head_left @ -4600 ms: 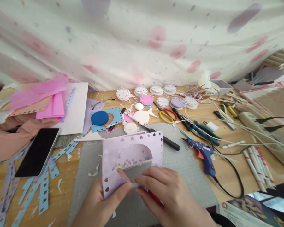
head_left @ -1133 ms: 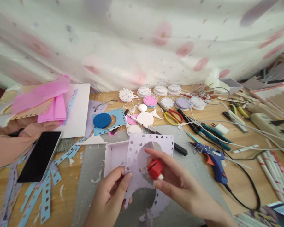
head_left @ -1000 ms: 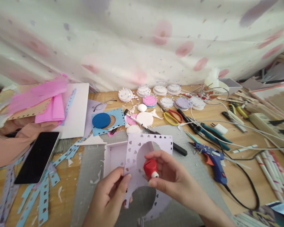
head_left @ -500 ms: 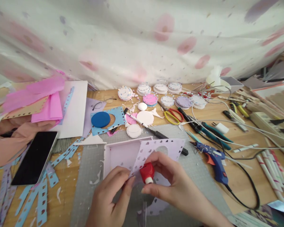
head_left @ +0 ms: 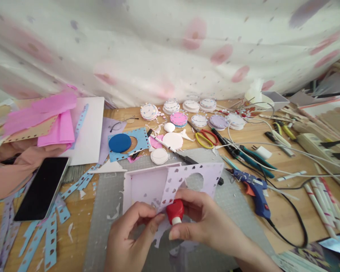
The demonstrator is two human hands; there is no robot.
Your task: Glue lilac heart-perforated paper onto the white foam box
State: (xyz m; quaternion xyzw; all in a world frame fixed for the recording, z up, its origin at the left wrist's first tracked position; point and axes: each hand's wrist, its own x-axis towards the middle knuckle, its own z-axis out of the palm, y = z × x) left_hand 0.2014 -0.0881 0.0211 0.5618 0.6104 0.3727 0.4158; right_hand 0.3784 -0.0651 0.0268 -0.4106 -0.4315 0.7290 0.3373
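Near the front edge of the desk point(head_left: 272, 211), over the grey cutting mat point(head_left: 102, 211), the person's left hand point(head_left: 130, 236) is pinching the lower left corner of a lilac paper panel point(head_left: 200, 172) between thumb and fingertips, the grip closed on the sheet. The right hand point(head_left: 204, 223) is curling closed around a small red-capped glue stick point(head_left: 175, 212), its white tip pointing down beside the panel's near edge. The panel, punched with heart holes along its border and cut with a round window, is standing tilted against an open lilac box point(head_left: 143, 185) just to its left. It is looking light, thin and easily creased, weakest around the window, so the solid corners are appearing the safest places to take hold. A blue glue gun point(head_left: 253, 189) is lying to the right, a dark phone point(head_left: 42, 187) to the left, scissors point(head_left: 204, 138) farther back.
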